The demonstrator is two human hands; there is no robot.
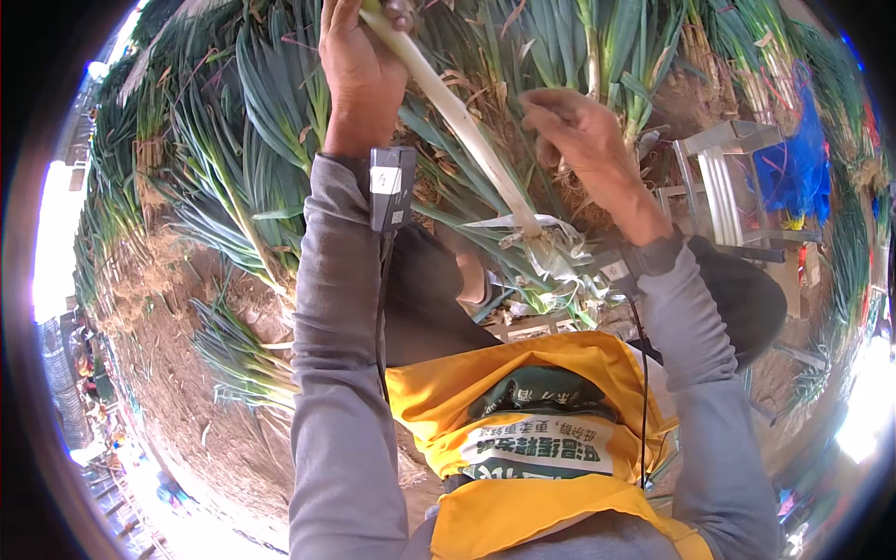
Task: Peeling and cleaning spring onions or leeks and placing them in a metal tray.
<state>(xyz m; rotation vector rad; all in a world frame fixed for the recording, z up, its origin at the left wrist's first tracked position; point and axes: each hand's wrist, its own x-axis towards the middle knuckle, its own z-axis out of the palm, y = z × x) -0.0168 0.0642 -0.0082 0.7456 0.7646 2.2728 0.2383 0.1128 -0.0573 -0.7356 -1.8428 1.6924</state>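
Note:
My left hand [362, 79], raised at the top, is closed round one end of a long green onion [459, 117]. The onion's thick white stalk slants down to the right, its lower end over a heap of pale torn skins and leaf scraps [560, 266]. To the right of the stalk, my right hand [588, 140] hangs apart from it, slightly blurred. Its fingers are loosely bent with a gap between them, and I see nothing in them. Bundles of green onions [275, 79] with dark green leaves lie just beyond both hands.
A metal-framed stool [719, 187] with pale bars stands at the right, beside a blue plastic bag [793, 159]. More onions [245, 359] lie on the bare soil [196, 411] at the left. My bent legs and yellow apron [523, 373] are close below my hands.

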